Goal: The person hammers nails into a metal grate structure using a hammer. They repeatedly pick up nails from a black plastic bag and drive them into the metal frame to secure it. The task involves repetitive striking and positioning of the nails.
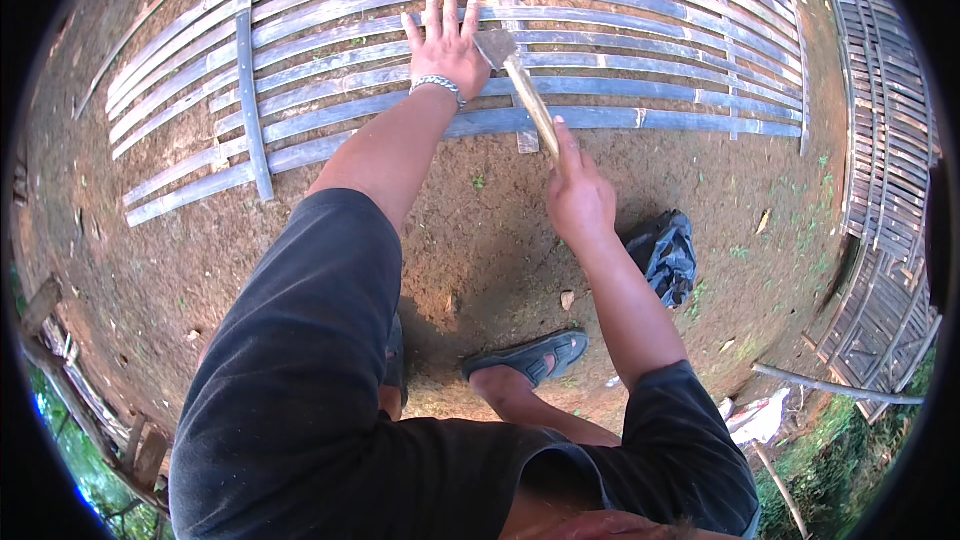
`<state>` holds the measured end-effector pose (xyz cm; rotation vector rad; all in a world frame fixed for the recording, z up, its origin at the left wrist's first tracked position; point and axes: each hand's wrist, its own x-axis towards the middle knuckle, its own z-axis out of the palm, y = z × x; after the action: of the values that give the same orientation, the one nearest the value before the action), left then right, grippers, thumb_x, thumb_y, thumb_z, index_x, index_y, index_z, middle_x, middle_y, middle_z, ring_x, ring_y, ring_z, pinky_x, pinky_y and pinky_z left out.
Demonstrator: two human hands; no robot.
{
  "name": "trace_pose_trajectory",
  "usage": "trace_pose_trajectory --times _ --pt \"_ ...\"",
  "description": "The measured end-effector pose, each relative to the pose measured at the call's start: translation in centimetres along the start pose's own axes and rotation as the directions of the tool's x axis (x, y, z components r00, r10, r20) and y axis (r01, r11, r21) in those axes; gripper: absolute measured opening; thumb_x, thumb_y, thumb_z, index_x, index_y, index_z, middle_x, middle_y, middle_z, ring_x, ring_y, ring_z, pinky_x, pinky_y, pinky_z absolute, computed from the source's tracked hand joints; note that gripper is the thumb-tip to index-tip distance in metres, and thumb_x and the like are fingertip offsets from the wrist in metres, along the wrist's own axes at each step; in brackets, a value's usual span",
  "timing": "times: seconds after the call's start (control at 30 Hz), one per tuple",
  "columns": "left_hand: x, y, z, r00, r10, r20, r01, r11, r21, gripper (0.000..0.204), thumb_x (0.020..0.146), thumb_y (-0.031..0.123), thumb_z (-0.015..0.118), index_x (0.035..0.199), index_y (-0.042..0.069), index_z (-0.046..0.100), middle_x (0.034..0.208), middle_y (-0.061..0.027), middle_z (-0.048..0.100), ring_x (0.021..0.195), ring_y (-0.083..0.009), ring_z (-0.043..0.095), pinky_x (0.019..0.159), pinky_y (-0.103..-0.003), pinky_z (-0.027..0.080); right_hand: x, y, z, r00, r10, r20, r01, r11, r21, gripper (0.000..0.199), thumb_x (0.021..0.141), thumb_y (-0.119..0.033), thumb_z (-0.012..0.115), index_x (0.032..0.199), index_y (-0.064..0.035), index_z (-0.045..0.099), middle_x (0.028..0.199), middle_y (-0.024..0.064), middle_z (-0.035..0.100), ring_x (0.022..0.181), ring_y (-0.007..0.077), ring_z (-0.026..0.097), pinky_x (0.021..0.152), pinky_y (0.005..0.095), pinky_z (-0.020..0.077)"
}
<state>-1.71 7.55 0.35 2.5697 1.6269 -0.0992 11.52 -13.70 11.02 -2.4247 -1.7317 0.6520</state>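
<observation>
Bare brown earth (490,200) spreads beneath you, and across it, at the far side of your view, lies a wide frame of bamboo slats (600,118), its long strips running side to side with gaps between them. Crossbars run over and under the slats; the clearest is a narrow grey bar (247,70) on the left, lying across the strips. Off to your right stands or lies a darker slatted panel (885,110); you cannot tell which from this angle. Your dark shirt (300,310) fills much of the near part of the view. On the earth beside your right forearm sits a crumpled black plastic bag (668,260). The tool (533,100), with a pale wooden handle and a broad metal head, slants above the near slats, its head just beside your left hand (448,52); whether the head touches bamboo is hard to tell. Your right hand (582,200) has its grip closed around the lower end of the handle, while your left grip is spread, palm down on the slats with the fingers pointing away from you. A dark sandal (545,352) shows on one foot. A chain bracelet (440,86) circles your left wrist, and a small stone (567,299) lies between the sandal and the frame.
</observation>
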Motion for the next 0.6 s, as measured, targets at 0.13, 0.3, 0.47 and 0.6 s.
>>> trace_pose_trajectory --times 0.13,0.3,0.47,0.6 --pt "0.0 -0.4 0.4 0.999 0.004 -0.035 -0.004 1.000 0.001 0.079 0.099 0.051 0.047 0.166 0.019 0.020 0.172 -0.0155 0.012 0.159 -0.0374 0.009 0.124 -0.065 0.006 0.5 -0.7 0.1 0.996 0.050 0.075 -0.048 0.998 -0.033 0.075 0.093 -0.011 0.061 0.160 -0.0249 0.030 0.111 0.0235 0.066 0.088 0.0453 0.069 0.077 0.0556 0.0560" --pt "0.0 0.1 -1.2 0.998 -0.017 0.057 0.018 0.999 -0.028 0.075 0.102 0.047 0.040 0.167 0.021 0.014 0.174 -0.0125 0.007 0.160 -0.0340 0.005 0.125 -0.064 0.005 1.2 0.0 -0.3 0.985 0.138 0.107 -0.127 0.986 -0.105 0.075 0.092 -0.010 0.062 0.160 -0.0232 0.031 0.111 0.0249 0.067 0.090 0.0459 0.069 0.079 0.0560 0.0557" --pt "-0.1 -0.1 -1.1 0.998 -0.017 0.056 0.015 0.999 0.047 0.072 0.104 0.052 0.036 0.167 0.021 0.015 0.173 -0.0117 0.009 0.160 -0.0332 0.006 0.125 -0.064 0.006 0.8 -0.5 -0.7 0.988 0.089 0.126 -0.078 0.993 -0.092 0.077 0.092 -0.010 0.062 0.161 -0.0242 0.030 0.111 0.0249 0.067 0.091 0.0457 0.069 0.080 0.0554 0.0559" --pt "-0.1 0.0 -1.1 0.999 -0.010 0.037 0.009 1.000 0.016 0.073 0.103 0.050 0.039 0.166 0.021 0.016 0.173 -0.0121 0.011 0.160 -0.0334 0.007 0.125 -0.064 0.007 0.5 0.7 0.3 0.989 0.119 0.092 -0.112 0.991 -0.070 0.074 0.095 -0.013 0.059 0.161 -0.0305 0.030 0.114 0.0227 0.066 0.091 0.0438 0.070 0.079 0.0550 0.0566"
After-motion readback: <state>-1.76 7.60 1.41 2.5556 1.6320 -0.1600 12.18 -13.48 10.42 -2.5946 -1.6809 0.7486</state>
